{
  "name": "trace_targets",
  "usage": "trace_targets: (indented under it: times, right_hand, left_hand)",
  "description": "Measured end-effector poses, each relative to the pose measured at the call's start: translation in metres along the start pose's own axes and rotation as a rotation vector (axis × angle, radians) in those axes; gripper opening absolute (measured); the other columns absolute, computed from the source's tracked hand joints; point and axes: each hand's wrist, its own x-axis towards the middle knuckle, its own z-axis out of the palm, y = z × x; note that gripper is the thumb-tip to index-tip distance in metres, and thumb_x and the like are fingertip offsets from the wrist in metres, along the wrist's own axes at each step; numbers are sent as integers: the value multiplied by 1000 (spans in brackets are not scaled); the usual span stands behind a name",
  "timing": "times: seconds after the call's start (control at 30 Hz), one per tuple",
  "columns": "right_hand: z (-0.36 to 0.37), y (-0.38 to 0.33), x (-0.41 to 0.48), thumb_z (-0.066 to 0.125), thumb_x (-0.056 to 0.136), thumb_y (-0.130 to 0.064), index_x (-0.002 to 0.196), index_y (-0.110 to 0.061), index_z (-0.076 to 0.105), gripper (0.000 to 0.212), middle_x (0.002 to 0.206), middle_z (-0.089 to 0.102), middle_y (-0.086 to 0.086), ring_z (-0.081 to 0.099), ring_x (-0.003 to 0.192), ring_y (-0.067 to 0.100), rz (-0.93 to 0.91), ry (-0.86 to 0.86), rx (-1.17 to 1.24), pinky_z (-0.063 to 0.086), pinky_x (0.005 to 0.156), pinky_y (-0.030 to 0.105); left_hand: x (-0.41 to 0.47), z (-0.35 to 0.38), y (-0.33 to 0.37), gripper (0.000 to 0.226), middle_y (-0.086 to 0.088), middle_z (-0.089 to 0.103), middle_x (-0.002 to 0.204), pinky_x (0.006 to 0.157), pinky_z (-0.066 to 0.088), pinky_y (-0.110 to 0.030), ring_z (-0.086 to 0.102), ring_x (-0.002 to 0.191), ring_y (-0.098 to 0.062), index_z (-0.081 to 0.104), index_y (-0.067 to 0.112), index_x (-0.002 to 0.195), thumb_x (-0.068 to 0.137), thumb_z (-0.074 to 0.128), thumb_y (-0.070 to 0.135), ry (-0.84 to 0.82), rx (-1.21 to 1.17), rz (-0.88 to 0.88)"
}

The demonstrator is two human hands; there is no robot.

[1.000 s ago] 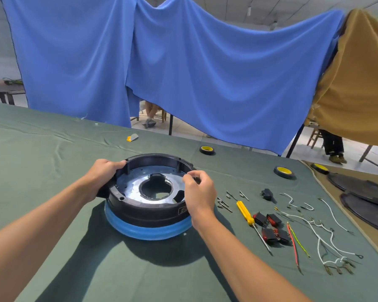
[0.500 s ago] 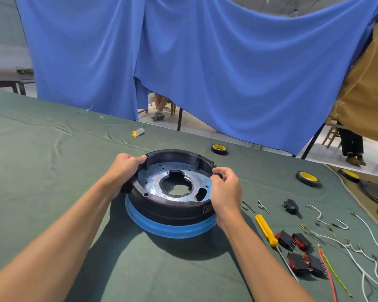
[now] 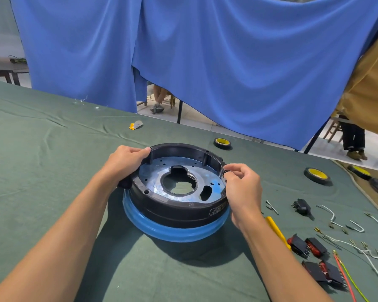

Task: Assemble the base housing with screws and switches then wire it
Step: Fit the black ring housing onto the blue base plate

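Assembly is at an early stage: the left hand (image 3: 127, 161) grips the base housing (image 3: 177, 205) rim, the right hand (image 3: 241, 186) fingers (image 3: 229, 171) pinch narrowly at the opposite rim, their contents indiscernible, while switches (image 3: 308, 247), screwdriver (image 3: 276, 231) and wires (image 3: 358, 247) lie unused on the tabletop (image 3: 52, 171).

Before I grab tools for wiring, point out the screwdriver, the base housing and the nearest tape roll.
screwdriver (image 3: 275, 229), head view, yellow handle.
base housing (image 3: 179, 209), head view, black outer wall.
tape roll (image 3: 221, 143), head view, black rim.
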Motion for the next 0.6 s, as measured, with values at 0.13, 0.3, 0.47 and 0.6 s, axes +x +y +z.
trace_targets:
  times: [0.13, 0.3, 0.47, 0.6]
  right_hand:
    - [-4, 1, 1, 53, 94, -11, 96, -23, 64, 17, 93, 64, -9, 58, 81, 6, 1, -27, -11, 45, 57, 22]
    - [-15, -4, 7, 55, 91, -13, 107, -22, 64, 20, 99, 64, -6, 59, 86, 8, -61, -137, -139, 48, 66, 27]
    - [-23, -11, 6, 60, 86, -16, 104, -23, 68, 21, 94, 68, -6, 62, 97, 19, -87, -200, -213, 50, 92, 42]
    - [-25, -11, 3, 61, 86, -17, 103, -24, 67, 19, 91, 68, -8, 63, 95, 17, -102, -203, -219, 52, 92, 44]
  left_hand:
    - [-8, -3, 8, 53, -8, 59, 69, 62, 46, -32, 58, 76, -30, 66, 9, 77, 97, 46, 54, 66, 188, 62]
    - [-61, 15, 31, 45, -5, 72, 108, 84, 50, -41, 62, 104, -33, 70, 23, 107, 96, 41, 55, 359, 491, 479]
    - [-123, 82, 23, 56, 5, 71, 80, 76, 47, -37, 66, 80, -22, 69, 21, 90, 92, 35, 66, 364, 836, 946]
    - [-116, 88, 11, 39, 3, 65, 71, 75, 51, -38, 62, 70, -23, 70, 18, 80, 94, 54, 50, 645, 838, 1172]
